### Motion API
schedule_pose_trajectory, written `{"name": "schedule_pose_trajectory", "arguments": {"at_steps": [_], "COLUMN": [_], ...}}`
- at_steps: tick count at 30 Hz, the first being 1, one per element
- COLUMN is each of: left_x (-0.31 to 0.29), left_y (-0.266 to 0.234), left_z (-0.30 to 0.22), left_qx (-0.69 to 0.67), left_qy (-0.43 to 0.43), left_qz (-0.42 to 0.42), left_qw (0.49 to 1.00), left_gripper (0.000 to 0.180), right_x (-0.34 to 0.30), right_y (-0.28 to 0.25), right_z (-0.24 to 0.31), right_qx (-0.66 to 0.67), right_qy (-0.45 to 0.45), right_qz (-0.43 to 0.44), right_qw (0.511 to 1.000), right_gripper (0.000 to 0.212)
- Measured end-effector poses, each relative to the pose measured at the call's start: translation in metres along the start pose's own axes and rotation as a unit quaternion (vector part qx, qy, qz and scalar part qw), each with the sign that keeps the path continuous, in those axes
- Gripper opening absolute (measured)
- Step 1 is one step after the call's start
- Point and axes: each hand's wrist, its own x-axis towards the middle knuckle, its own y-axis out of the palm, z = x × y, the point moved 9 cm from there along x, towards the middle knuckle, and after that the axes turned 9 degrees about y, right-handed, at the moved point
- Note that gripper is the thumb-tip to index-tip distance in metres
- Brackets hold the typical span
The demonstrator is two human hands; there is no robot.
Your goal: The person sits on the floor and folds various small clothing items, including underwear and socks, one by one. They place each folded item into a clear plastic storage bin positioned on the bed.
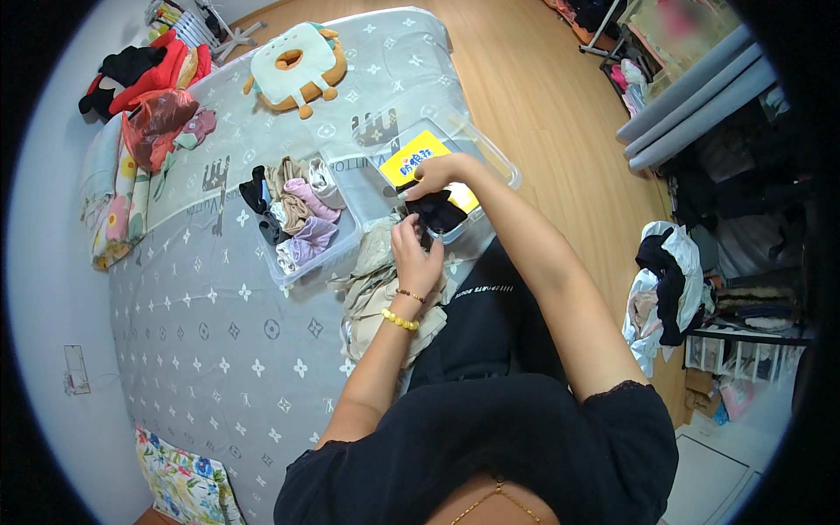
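Between the two hands, the black cloth (437, 213) is partly covered by the fingers, and its full shape cannot be told. The yellow panel (416, 153) is partly hidden by the right hand (442, 173). Below the left hand (416, 252), the beige cloth (367, 262) is overlapped by the wrist. Well beyond the hands, to the left, a white stand (236, 33) is cut off by the upper edge.
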Motion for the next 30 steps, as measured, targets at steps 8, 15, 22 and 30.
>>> {"name": "schedule_pose_trajectory", "arguments": {"at_steps": [8,15,22,30], "left_x": [-0.013,-0.026,-0.019,-0.014], "left_y": [0.019,-0.02,-0.079,-0.07], "left_z": [0.017,-0.022,-0.005,0.055], "left_qx": [-0.137,0.02,0.289,0.333], "left_qy": [-0.099,0.05,0.068,-0.014], "left_qz": [0.057,0.042,0.018,0.125], "left_qw": [0.984,0.998,0.955,0.935], "left_gripper": [0.052,0.036,0.043,0.042], "right_x": [-0.044,-0.05,-0.056,-0.089], "right_y": [0.026,0.032,0.033,0.014], "right_z": [-0.003,0.009,-0.002,-0.029], "right_qx": [0.145,0.072,0.098,0.296], "right_qy": [-0.049,0.054,-0.018,-0.06], "right_qz": [-0.189,-0.258,-0.142,-0.248], "right_qw": [0.97,0.962,0.985,0.92], "right_gripper": [0.068,0.036,0.083,0.073]}}
